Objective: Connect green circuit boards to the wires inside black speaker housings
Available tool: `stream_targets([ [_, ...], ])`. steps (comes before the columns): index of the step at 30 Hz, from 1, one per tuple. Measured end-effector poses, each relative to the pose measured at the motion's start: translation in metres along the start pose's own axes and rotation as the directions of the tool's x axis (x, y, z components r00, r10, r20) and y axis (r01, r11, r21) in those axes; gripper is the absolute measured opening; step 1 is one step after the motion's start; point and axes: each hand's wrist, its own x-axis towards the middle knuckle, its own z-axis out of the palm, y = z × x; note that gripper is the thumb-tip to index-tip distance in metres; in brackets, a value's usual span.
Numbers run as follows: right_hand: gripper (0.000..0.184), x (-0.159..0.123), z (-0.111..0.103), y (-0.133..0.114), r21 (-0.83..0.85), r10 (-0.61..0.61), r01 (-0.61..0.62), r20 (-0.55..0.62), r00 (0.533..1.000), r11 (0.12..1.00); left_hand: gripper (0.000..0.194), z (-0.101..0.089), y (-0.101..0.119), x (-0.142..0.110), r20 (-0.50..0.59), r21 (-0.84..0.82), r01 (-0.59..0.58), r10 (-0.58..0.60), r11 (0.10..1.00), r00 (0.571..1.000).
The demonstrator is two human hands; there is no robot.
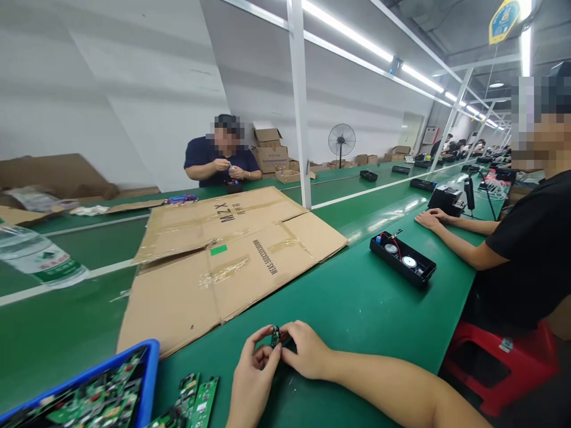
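A small green circuit board (275,337) is pinched between my two hands above the green bench. My left hand (257,364) has its thumb and fingers closed on the board's near side. From the right, my right hand (307,351) closes its thumb and forefinger on the same board. The board is seen almost edge-on, so its parts are hard to make out. Left of my hands, loose circuit boards (206,399) lie on the bench next to a blue bin (154,368) heaped with more boards.
Flattened cardboard (232,297) covers much of the bench ahead. To the right sits an open black speaker housing (404,261). A water bottle (42,255) lies at left. One co-worker (223,157) sits opposite; another (530,249) sits at right by a red stool (504,362).
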Motion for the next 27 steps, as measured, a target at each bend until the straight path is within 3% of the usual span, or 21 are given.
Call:
stream_targets([
  [6,0.032,0.001,0.002,0.002,-0.037,0.028,-0.028,0.007,1.0,0.999,0.058,-0.006,-0.007,0.004,0.009,0.118,-0.092,0.092,0.989,0.996],
  [12,0.038,0.003,0.001,0.003,-0.002,0.037,-0.037,0.052,0.998,0.999,0.071,-0.003,0.0,0.004,-0.05,0.052,-0.165,0.168,0.985,0.985],
  [16,0.032,0.005,-0.002,0.005,0.053,0.029,-0.032,0.058,0.998,0.998,0.074,-0.001,0.007,0.002,-0.08,0.072,-0.172,0.178,0.982,0.981],
  [22,0.052,0.007,-0.008,0.006,0.059,-0.006,0.001,0.091,0.996,0.998,0.077,0.002,0.018,-0.003,-0.071,0.099,-0.155,0.162,0.983,0.984],
  [27,0.046,0.008,-0.007,0.006,-0.007,-0.037,0.038,0.116,0.993,0.999,0.079,0.003,0.022,-0.002,-0.048,0.076,-0.103,0.107,0.992,0.993],
])
